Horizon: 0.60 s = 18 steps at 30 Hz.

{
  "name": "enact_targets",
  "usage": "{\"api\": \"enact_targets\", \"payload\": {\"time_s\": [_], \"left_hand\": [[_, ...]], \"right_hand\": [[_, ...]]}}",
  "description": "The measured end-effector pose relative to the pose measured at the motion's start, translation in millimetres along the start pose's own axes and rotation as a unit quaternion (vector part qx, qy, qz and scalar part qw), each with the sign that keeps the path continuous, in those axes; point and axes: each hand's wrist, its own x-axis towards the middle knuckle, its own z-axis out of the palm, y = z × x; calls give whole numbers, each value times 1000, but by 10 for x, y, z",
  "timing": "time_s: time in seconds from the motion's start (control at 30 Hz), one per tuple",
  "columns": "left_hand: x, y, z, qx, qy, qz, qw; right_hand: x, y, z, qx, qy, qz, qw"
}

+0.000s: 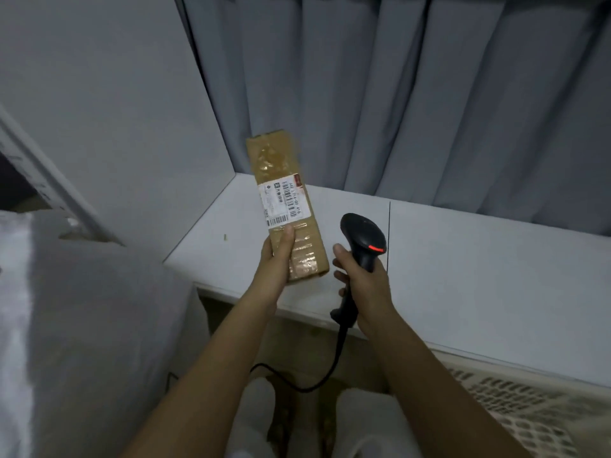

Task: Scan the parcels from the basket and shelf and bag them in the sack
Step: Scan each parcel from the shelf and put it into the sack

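Observation:
My left hand (pixel 276 259) grips the lower end of a long brown taped cardboard parcel (pixel 281 180), held upright over the white table (pixel 463 276) with its white barcode label (pixel 285 203) facing me. Just to its right, my right hand (pixel 358 279) grips the handle of a black corded barcode scanner (pixel 363 238). A red light glows on the scanner's head, which sits beside the parcel's lower half. A large white sack (pixel 82 325) fills the left side. The white mesh basket (pixel 529 401) shows at the lower right.
Grey curtains (pixel 429 94) hang behind the table, and a white wall panel (pixel 115 110) stands to its left. The scanner's black cable (pixel 317 381) loops down between my legs. A white shelf post (pixel 49 190) slants at the far left.

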Motion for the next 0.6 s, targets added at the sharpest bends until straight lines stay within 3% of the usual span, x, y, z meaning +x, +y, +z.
{"api": "enact_targets", "payload": {"time_s": [0.23,0.47,0.6], "left_hand": [[-361,-17,-214,-49,-57,-50,996],[-251,-22,-443,-161,16,-36,986],[-175,-73,-424,-163,66,-24,984]], "right_hand": [[-348,74,129,-71,-84,-30,994],[-269,-34,-54,-147,-143,-22,978],[-175,24,-95,-102,-64,-51,991]]}}
